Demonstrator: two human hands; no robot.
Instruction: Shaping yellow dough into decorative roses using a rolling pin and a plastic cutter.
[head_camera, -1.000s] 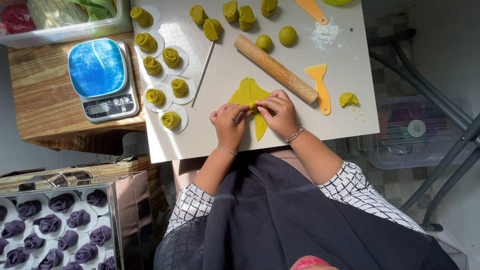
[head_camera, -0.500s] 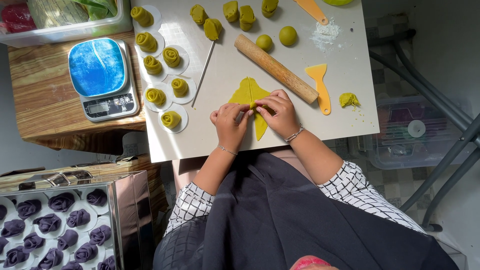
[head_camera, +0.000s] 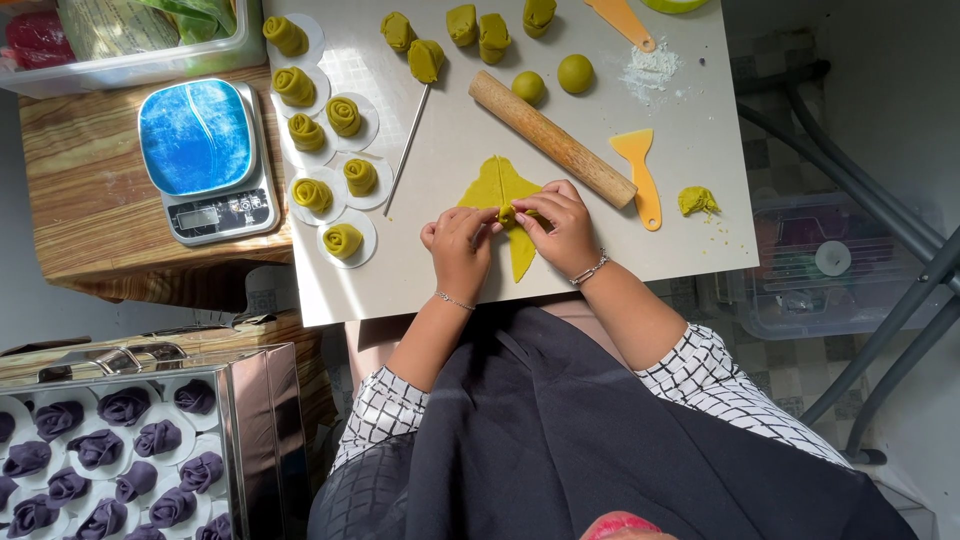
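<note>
L hand (head_camera: 462, 240), R hand (head_camera: 560, 225) pinch green dough (head_camera: 495, 190) nr board edge (head_camera: 520, 300).

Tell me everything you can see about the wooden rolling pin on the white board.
The rolling pin is a plain straight cylinder of light brown wood, without handles. It lies flat and diagonal on the white board, its far end near a green dough ball, its near end beside the orange scraper and close to the right hand. No hand holds it.

Bright, sharp daylight; soft shadows
</note>
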